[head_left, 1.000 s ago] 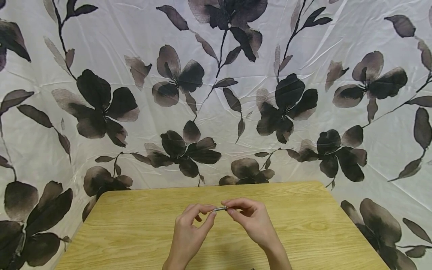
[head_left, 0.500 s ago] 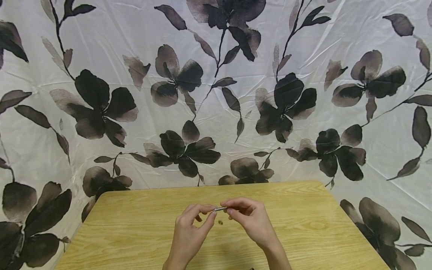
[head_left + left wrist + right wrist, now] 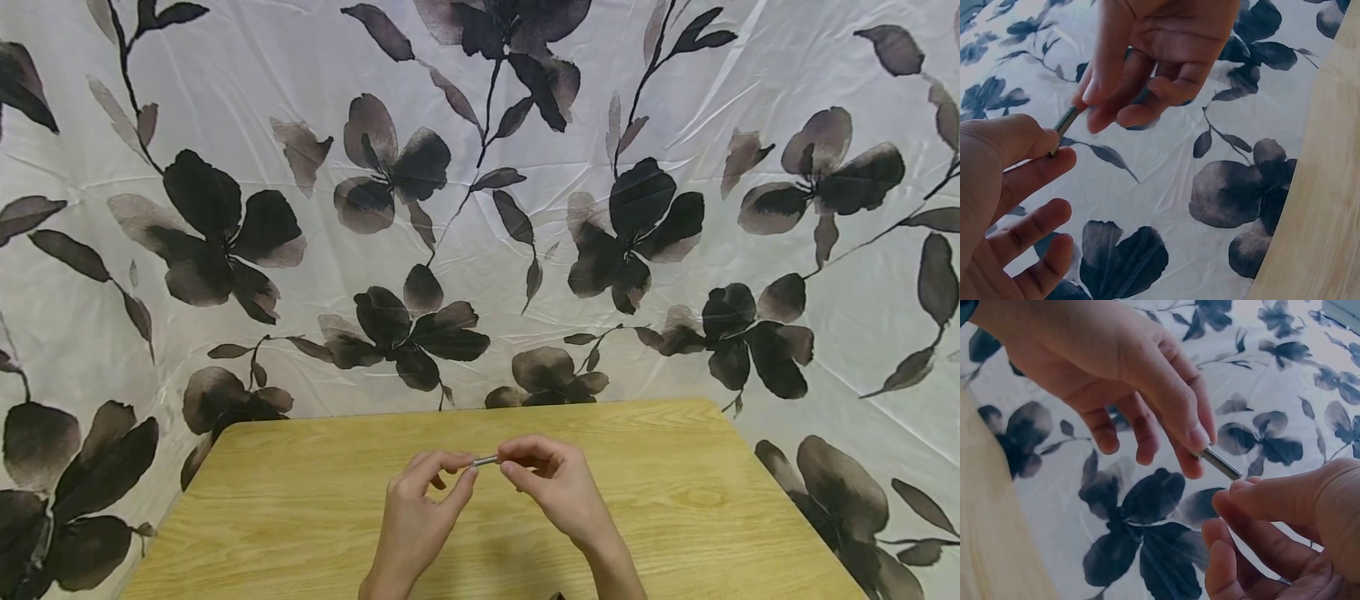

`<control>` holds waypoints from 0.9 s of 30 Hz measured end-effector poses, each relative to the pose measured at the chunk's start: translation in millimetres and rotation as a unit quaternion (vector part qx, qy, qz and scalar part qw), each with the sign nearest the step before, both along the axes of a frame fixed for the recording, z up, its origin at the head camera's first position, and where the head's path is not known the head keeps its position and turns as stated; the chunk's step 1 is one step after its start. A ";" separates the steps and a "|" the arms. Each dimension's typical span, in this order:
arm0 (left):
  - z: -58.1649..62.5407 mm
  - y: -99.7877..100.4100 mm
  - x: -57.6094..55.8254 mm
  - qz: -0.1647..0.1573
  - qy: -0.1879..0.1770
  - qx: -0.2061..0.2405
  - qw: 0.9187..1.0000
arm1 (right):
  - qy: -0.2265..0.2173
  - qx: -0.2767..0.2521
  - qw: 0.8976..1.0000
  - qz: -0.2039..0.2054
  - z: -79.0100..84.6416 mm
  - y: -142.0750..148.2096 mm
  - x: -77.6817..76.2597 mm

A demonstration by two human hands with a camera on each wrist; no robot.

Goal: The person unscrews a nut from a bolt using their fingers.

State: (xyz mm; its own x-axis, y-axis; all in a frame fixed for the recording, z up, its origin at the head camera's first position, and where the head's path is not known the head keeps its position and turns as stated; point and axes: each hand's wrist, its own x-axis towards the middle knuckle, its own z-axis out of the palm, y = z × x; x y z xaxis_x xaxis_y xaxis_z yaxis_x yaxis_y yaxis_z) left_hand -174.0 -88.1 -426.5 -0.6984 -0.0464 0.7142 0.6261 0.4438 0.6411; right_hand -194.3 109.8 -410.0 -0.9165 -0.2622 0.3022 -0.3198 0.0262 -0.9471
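A short metal bolt with a threaded shank lies nearly level between the two hands, above the table. My left hand pinches one end between thumb and forefinger, which hide that end. Thumb and forefinger of my right hand meet at the other end. In the left wrist view the threads of the bolt show between the hands, and the other left fingers are spread loosely. The right wrist view shows the bolt running from the left fingertips to the right thumb. No nut is visible on the exposed shank.
A pale wood-grain table with rounded far corners lies under the hands. Behind it hangs a white cloth with dark printed flowers. A small dark object pokes in at the bottom edge of the head view.
One second ago a nut-like piece sat at the bolt's right end. Half a second ago a small brownish piece was below the hands; now it is out of sight. Both hands stay nearly in place.
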 end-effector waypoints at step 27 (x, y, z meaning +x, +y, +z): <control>2.8 -37.5 -2.7 0.072 -0.052 0.007 0.996 | -0.059 0.139 0.959 0.240 -75.9 -53.2 32.4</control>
State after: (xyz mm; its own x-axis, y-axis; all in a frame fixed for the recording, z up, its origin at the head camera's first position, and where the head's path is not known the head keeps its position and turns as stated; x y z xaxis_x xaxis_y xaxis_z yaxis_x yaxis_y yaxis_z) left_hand -176.7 -125.6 -423.7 -0.7544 -0.1601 0.6366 0.4862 0.5152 0.7058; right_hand -161.9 56.7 -486.0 -0.6940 -0.7174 0.0610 -0.2488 0.1595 -0.9553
